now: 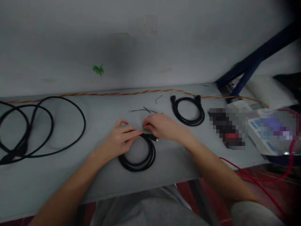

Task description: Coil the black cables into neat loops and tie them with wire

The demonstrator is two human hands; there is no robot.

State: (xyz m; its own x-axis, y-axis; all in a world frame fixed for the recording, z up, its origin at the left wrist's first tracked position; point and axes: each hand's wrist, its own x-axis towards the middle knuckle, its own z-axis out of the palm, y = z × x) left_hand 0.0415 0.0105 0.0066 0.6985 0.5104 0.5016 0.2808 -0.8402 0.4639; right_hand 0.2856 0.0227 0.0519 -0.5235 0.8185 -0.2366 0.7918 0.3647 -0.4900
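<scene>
Left hand (119, 140) lies half open against the top of a coiled black cable (152, 153), and right hand (162, 126), fingers curled, sits over its plug (152, 137); neither grip is clear. Beyond lie thin black wire scraps (143, 110), a second coiled black cable (188, 98) and a twisted red-and-yellow wire (117, 93).

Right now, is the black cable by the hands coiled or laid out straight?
Coiled: the black cable lies in round loops, its plug end beneath the right hand.

Left hand (119, 140) and right hand (162, 126) reach inward, nearly meeting.
</scene>
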